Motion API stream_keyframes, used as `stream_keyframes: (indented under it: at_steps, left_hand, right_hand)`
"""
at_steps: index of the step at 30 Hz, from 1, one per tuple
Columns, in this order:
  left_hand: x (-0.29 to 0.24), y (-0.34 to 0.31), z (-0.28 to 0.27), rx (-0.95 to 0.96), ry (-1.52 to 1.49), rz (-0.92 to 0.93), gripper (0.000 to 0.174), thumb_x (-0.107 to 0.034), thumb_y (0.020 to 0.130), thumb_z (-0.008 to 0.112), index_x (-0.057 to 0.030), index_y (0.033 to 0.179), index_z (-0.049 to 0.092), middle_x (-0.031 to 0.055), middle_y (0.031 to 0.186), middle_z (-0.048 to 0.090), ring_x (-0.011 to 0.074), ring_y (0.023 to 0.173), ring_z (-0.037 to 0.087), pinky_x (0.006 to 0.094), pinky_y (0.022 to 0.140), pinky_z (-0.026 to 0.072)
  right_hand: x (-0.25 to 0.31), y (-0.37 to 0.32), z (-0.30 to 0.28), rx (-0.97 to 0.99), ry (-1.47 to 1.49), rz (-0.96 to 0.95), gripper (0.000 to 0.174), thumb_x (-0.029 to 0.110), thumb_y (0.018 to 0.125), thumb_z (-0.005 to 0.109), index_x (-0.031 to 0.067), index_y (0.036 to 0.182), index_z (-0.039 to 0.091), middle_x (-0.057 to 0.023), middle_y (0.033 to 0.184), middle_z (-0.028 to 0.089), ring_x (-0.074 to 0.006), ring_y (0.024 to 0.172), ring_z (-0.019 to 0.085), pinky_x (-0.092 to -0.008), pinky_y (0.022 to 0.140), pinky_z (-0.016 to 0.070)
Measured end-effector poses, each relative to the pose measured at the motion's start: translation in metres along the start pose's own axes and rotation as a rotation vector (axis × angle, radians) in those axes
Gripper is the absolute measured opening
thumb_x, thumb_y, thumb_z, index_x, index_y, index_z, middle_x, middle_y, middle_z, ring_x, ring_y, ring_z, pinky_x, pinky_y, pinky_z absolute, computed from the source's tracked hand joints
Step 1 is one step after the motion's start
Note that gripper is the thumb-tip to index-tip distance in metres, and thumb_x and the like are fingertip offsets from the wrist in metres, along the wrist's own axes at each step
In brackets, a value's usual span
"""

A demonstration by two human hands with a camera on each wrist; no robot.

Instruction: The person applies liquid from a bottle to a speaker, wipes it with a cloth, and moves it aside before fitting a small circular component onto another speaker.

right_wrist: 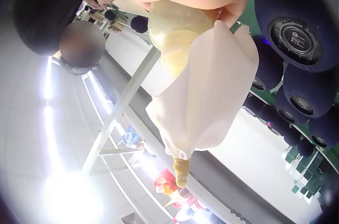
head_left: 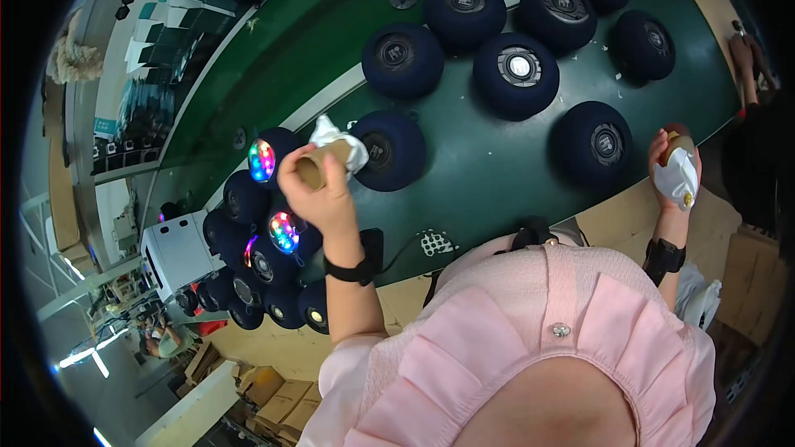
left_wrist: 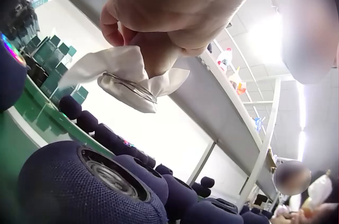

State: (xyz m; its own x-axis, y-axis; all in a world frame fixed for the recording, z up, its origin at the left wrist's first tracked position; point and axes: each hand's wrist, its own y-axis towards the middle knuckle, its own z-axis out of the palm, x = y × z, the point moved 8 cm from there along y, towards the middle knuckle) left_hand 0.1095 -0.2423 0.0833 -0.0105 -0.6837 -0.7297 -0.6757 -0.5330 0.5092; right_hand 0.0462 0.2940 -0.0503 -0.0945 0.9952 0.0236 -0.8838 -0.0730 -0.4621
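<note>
My left hand (head_left: 323, 199) grips a brown cardboard tube (head_left: 312, 172) with white cloth (head_left: 356, 149) at its far end, above a round navy speaker (head_left: 389, 151). Thin bands circle the cloth (left_wrist: 130, 87) in the left wrist view; the hand (left_wrist: 175, 7) hides most of the tube. Out to the right, my right hand (head_left: 662, 186) holds a translucent yellowish bottle (right_wrist: 177, 33) partly covered by white cloth (right_wrist: 212, 89). A yellow nozzle (right_wrist: 181, 171) pokes out of that cloth. The nearest speaker (head_left: 592, 142) stands left of this hand.
Several navy speakers (head_left: 516, 74) stand on the green table (head_left: 464, 157). More crowd the left end, some with coloured lights (head_left: 284, 233), beside a white box (head_left: 178, 252). Another person's hands (head_left: 745, 54) are at the far right. Cardboard boxes (head_left: 286, 401) lie lower left.
</note>
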Motion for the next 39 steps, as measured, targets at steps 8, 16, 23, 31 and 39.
stream_keyframes:
  at_steps: [8,16,23,31,39]
  left_hand:
    - [0.017,-0.025,0.044,0.121,0.075,0.092,0.035,-0.013,0.075,0.067,-0.001,0.103,0.05,0.0115,0.097,0.058,0.0214,0.09,0.057,0.0313,0.082,0.0455]
    - [0.01,-0.018,0.039,0.167,0.102,0.023,0.033,-0.015,0.075,0.068,-0.0013,0.101,0.052,0.0112,0.096,0.057,0.0238,0.09,0.056,0.0326,0.083,0.0439]
    - [0.026,-0.038,-0.063,-0.241,0.498,-0.022,0.039,-0.02,0.077,0.07,-0.0003,0.106,0.053,0.013,0.097,0.053,0.0257,0.094,0.05,0.036,0.083,0.041]
    - [0.098,-0.085,-0.058,0.02,0.547,-0.24,0.076,-0.023,0.063,0.081,0.0039,0.124,0.044,0.0199,0.112,0.054,0.0333,0.102,0.052,0.0393,0.09,0.0407]
    - [-0.037,-0.057,-0.022,0.009,0.613,0.349,0.033,-0.017,0.076,0.07,0.0018,0.1,0.058,0.0142,0.105,0.058,0.0289,0.1,0.054,0.0378,0.09,0.0416]
  right_hand:
    - [0.0,-0.004,-0.006,-0.033,0.019,-0.021,0.054,0.026,0.083,0.056,-0.0088,0.121,0.038,-0.024,0.117,0.043,-0.0336,0.107,0.047,-0.0388,0.09,0.0445]
    - [-0.004,-0.001,-0.007,-0.033,0.014,0.006,0.056,0.028,0.084,0.053,-0.0081,0.123,0.036,-0.0239,0.116,0.043,-0.0335,0.108,0.047,-0.0393,0.09,0.0442]
    - [0.003,-0.003,0.003,0.029,-0.044,-0.031,0.051,0.031,0.085,0.05,-0.0054,0.12,0.043,-0.0211,0.115,0.048,-0.0352,0.107,0.049,-0.0408,0.09,0.0441]
    - [0.009,-0.005,-0.009,-0.041,-0.203,-0.155,0.042,0.034,0.086,0.049,-0.0011,0.108,0.053,-0.0217,0.103,0.059,-0.0362,0.093,0.059,-0.0478,0.079,0.05]
    - [0.013,-0.021,0.011,-0.021,-0.169,-0.267,0.049,0.036,0.082,0.057,-0.0007,0.112,0.044,-0.0236,0.102,0.053,-0.0373,0.089,0.057,-0.0479,0.078,0.05]
